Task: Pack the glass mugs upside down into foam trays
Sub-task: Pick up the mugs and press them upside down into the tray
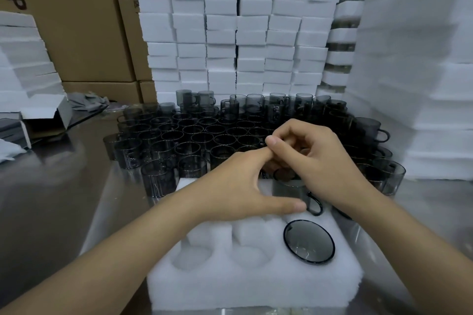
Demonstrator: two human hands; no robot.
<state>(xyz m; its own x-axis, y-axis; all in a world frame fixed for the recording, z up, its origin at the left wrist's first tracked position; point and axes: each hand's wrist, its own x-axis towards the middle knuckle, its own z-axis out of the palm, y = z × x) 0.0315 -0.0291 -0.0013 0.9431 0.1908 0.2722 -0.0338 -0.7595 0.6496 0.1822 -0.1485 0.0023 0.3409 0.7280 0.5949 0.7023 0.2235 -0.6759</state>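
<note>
Head view. A white foam tray (256,286) lies at the near edge of a steel table (51,199). Its near right pocket holds a packed mug (309,241), upside down, so its round dark base faces the camera. The two near pockets to the left of it show only foam.

A second mug (289,189) stands in the far right pocket, just behind the packed one, with its handle (315,204) turned toward the near right. It lies directly below and between both hands.

The left hand (235,186) reaches in from the left. Its thumb (294,206) is stretched straight and touches the mug's near wall beside the handle. Its forefinger (268,142) is extended up to meet the right hand. The remaining left fingers are hidden, so a grip on the mug cannot be told.

The right hand (320,156) hovers over the mug's top with its fingers curled. What they enclose, if anything, cannot be told.

Loose mugs (194,135) crowd the table behind the tray. Foam stacks (243,33) and cartons (84,20) rise beyond them.
</note>
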